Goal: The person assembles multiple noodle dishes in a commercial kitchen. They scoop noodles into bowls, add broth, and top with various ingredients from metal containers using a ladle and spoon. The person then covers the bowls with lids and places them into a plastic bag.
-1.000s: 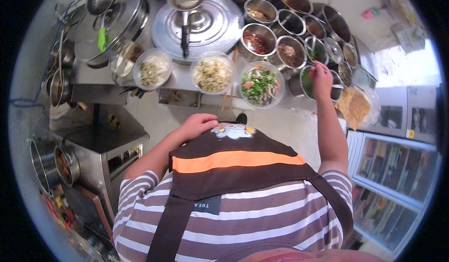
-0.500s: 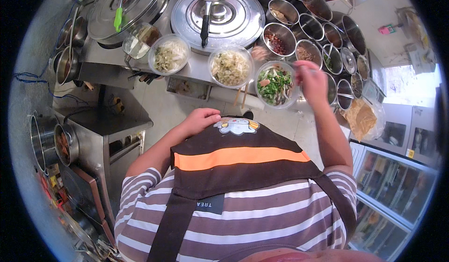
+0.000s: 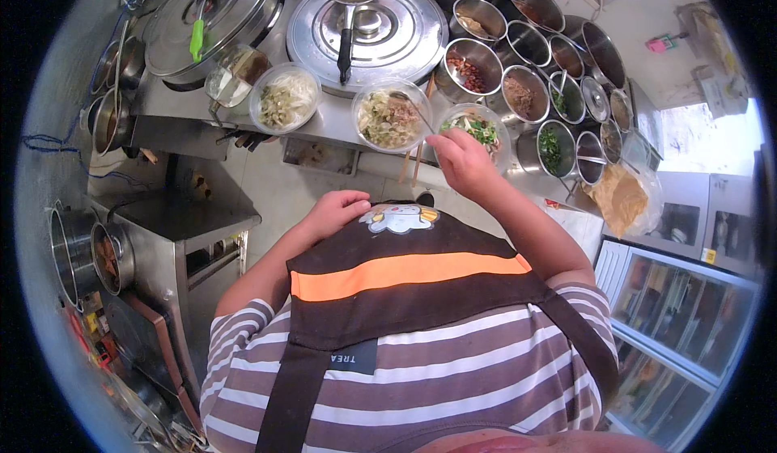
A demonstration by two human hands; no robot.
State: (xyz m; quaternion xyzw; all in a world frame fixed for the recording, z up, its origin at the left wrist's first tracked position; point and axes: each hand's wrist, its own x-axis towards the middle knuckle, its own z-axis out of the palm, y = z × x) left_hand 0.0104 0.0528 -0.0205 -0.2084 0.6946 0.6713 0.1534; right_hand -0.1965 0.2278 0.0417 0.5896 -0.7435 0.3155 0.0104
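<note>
Spoon (image 3: 421,113) in pinched fingers of right hand (image 3: 463,160), extending over middle bowl (image 3: 380,146) on bench (image 3: 335,108), risking scattering brownish topping (image 3: 402,115) by tipping too sharply, while resting left hand (image 3: 337,211) on apron (image 3: 413,247), with grip impossible to tell.

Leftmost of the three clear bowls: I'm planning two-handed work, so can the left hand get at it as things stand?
Probably yes: the left hand is by the apron, and nothing visible blocks the way forward to the uncovered bowl.
</note>
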